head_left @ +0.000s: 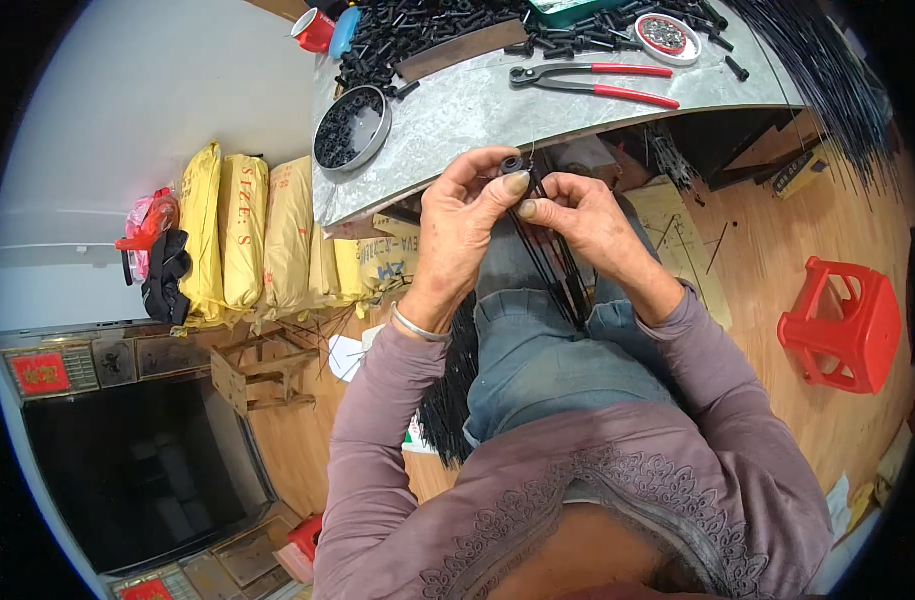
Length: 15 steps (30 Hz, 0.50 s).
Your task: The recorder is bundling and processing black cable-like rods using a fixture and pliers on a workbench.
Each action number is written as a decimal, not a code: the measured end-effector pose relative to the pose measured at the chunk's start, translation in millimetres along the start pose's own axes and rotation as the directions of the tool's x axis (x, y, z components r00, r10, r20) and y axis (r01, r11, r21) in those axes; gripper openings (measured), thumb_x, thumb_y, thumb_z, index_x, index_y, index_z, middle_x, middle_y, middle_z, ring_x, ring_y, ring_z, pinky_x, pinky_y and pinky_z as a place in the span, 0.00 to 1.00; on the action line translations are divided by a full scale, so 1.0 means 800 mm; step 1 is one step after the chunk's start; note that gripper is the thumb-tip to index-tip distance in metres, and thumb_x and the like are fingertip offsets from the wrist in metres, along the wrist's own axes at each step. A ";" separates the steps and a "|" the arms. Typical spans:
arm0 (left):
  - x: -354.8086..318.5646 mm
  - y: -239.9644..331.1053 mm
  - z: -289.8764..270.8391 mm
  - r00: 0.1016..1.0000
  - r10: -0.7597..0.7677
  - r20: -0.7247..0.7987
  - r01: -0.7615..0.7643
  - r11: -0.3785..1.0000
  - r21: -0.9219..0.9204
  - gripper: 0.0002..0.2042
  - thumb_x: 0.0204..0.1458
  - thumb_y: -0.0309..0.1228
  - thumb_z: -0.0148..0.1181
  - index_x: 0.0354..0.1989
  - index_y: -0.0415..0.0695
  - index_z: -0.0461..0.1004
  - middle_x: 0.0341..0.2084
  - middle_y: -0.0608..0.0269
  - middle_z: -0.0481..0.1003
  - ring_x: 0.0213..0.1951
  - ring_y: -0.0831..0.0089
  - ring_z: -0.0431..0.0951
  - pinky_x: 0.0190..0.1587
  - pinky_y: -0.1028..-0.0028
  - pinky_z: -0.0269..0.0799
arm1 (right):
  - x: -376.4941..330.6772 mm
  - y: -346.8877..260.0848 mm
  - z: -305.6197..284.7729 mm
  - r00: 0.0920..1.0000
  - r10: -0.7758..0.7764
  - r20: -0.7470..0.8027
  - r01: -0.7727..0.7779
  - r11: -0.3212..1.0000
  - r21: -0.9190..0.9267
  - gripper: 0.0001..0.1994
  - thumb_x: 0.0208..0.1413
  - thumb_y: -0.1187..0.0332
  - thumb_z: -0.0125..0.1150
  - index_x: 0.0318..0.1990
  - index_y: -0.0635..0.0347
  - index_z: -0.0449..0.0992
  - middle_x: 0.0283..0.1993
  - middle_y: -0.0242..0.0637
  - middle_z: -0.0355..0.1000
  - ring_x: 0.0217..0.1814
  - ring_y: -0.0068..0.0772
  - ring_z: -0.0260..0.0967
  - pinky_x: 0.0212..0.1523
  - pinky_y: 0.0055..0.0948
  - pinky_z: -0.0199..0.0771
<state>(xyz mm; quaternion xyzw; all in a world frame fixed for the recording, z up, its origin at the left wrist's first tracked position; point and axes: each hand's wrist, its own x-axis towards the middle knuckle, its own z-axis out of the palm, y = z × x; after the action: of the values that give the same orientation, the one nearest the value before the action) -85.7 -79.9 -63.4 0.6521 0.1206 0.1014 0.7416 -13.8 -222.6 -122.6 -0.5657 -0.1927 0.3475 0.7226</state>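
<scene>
Just in front of the table edge, my left hand (449,225) is closed, thumb and fingers pinching a small black round plastic fitting (512,163). My right hand (595,228) is closed beside it, thumb and forefinger pressed together on thin black rods (552,262). These rods hang from between my hands down over my lap. A thin wire (533,150) sticks up near the fitting; where it joins is too small to make out. On the table beyond my hands lie red-handled pincers (597,80).
Many black plastic fittings (427,30) cover the table's far side. A round tray (352,130) of small black rings stands left, a white dish (667,38) of metal pieces right. More black rods (827,70) overhang the right corner. A red stool (842,325) and yellow sacks (242,230) stand around.
</scene>
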 end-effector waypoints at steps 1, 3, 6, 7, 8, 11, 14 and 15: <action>-0.001 0.000 -0.001 1.000 0.001 0.000 -0.001 1.000 0.001 0.14 0.51 0.30 0.65 0.46 0.40 0.75 0.33 0.71 0.75 0.34 0.84 0.71 0.37 0.84 0.66 | -0.001 -0.003 0.003 1.000 -0.009 0.005 0.009 0.999 -0.034 0.10 0.55 0.64 0.64 0.33 0.62 0.75 0.29 0.26 0.72 0.30 0.15 0.65 0.32 0.18 0.66; -0.002 -0.003 -0.004 1.000 0.015 -0.026 -0.015 1.000 0.015 0.13 0.51 0.29 0.66 0.45 0.41 0.76 0.34 0.71 0.75 0.35 0.85 0.71 0.37 0.85 0.66 | -0.002 -0.009 0.002 1.000 -0.020 0.011 0.020 0.997 -0.068 0.10 0.55 0.64 0.64 0.34 0.62 0.76 0.29 0.26 0.71 0.30 0.15 0.65 0.32 0.18 0.66; -0.002 -0.003 -0.010 1.000 0.021 0.014 -0.022 1.000 0.021 0.13 0.51 0.28 0.66 0.45 0.41 0.76 0.33 0.72 0.75 0.35 0.85 0.71 0.37 0.85 0.66 | -0.003 -0.011 -0.010 0.997 -0.062 0.053 0.063 0.997 -0.032 0.12 0.56 0.62 0.63 0.36 0.63 0.76 0.29 0.26 0.71 0.30 0.15 0.64 0.31 0.18 0.65; -0.002 -0.003 -0.010 1.000 0.020 0.017 -0.021 1.000 0.020 0.13 0.51 0.28 0.66 0.45 0.41 0.76 0.33 0.72 0.75 0.35 0.85 0.71 0.37 0.85 0.66 | -0.003 -0.011 -0.011 0.997 -0.062 0.049 0.063 0.997 -0.032 0.12 0.56 0.62 0.63 0.36 0.63 0.76 0.29 0.26 0.71 0.30 0.15 0.64 0.31 0.18 0.65; -0.003 -0.003 -0.010 0.999 0.028 0.027 -0.028 1.000 0.012 0.14 0.51 0.28 0.66 0.46 0.41 0.76 0.33 0.72 0.75 0.35 0.85 0.72 0.37 0.85 0.67 | -0.004 -0.013 -0.010 0.997 -0.054 0.050 0.057 0.997 -0.056 0.12 0.56 0.62 0.64 0.35 0.63 0.76 0.28 0.26 0.71 0.30 0.15 0.64 0.31 0.18 0.65; -0.009 -0.004 -0.008 0.999 0.027 0.031 -0.027 1.000 -0.003 0.14 0.51 0.27 0.65 0.46 0.41 0.76 0.34 0.71 0.76 0.34 0.85 0.72 0.37 0.85 0.67 | -0.005 -0.027 -0.012 0.996 -0.017 0.086 0.029 0.990 -0.138 0.11 0.55 0.63 0.64 0.33 0.64 0.77 0.26 0.26 0.70 0.29 0.15 0.64 0.30 0.18 0.65; -0.011 -0.008 -0.010 1.000 0.025 0.013 -0.025 1.000 -0.008 0.14 0.50 0.26 0.65 0.46 0.41 0.77 0.34 0.70 0.76 0.34 0.85 0.72 0.37 0.85 0.67 | -0.003 -0.028 -0.011 0.994 0.010 0.105 0.010 0.982 -0.190 0.10 0.54 0.65 0.64 0.31 0.63 0.77 0.25 0.25 0.70 0.28 0.14 0.64 0.29 0.18 0.64; -0.012 -0.008 -0.010 1.000 0.030 -0.002 -0.030 1.000 -0.006 0.14 0.50 0.25 0.65 0.46 0.41 0.77 0.35 0.70 0.76 0.34 0.85 0.72 0.37 0.85 0.68 | -0.003 -0.027 -0.010 0.996 0.008 0.093 0.009 0.983 -0.183 0.09 0.54 0.66 0.64 0.30 0.63 0.77 0.25 0.25 0.70 0.27 0.14 0.63 0.29 0.17 0.64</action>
<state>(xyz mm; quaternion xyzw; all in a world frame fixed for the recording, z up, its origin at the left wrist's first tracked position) -96.9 -76.4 -70.3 0.6513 0.1113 0.1135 0.7420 -3.9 -232.3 -104.1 -0.6129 -0.2574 0.3542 0.6578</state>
